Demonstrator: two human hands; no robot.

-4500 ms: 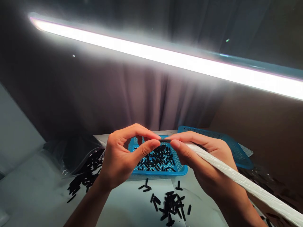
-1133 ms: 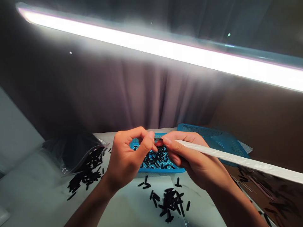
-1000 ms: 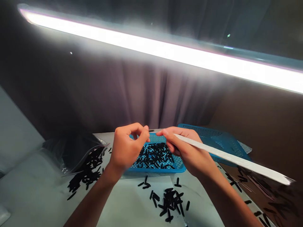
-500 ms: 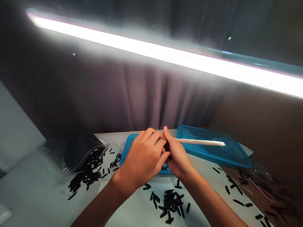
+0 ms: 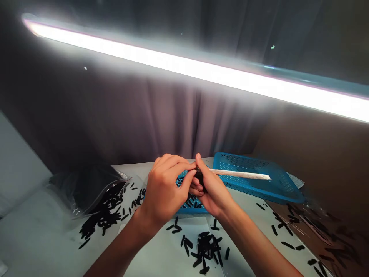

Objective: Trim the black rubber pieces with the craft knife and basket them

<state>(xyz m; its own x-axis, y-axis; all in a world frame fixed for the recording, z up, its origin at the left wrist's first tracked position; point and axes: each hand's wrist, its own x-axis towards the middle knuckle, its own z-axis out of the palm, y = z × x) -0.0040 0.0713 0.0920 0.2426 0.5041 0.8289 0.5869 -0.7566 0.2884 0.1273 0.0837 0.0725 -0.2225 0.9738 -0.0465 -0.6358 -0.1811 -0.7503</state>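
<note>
Both hands meet in the middle, above a blue perforated basket [image 5: 191,210] that holds several small black strips. My right hand [image 5: 215,190] is closed round a small dark rounded object [image 5: 199,176], its thumb pointing up. From behind that hand a long whitish stick [image 5: 242,174], like rolled paper, juts out to the right; its near end is hidden. My left hand [image 5: 167,182] pinches at the left edge of the dark object with thumb and forefinger. Whether a small strip is between those fingertips is not visible.
Black strips [image 5: 206,246] lie loose in front of the hands. At left, an unzipped plastic bag [image 5: 83,188] spills more strips. A second blue basket [image 5: 259,192] stands at back right. A bright tube lamp [image 5: 184,61] runs overhead before a dark curtain [image 5: 173,119].
My left hand has shifted left and its fingers have drawn back, so the dark object and the strips in the basket show more. My right hand still holds on; the view has shifted slightly.
</note>
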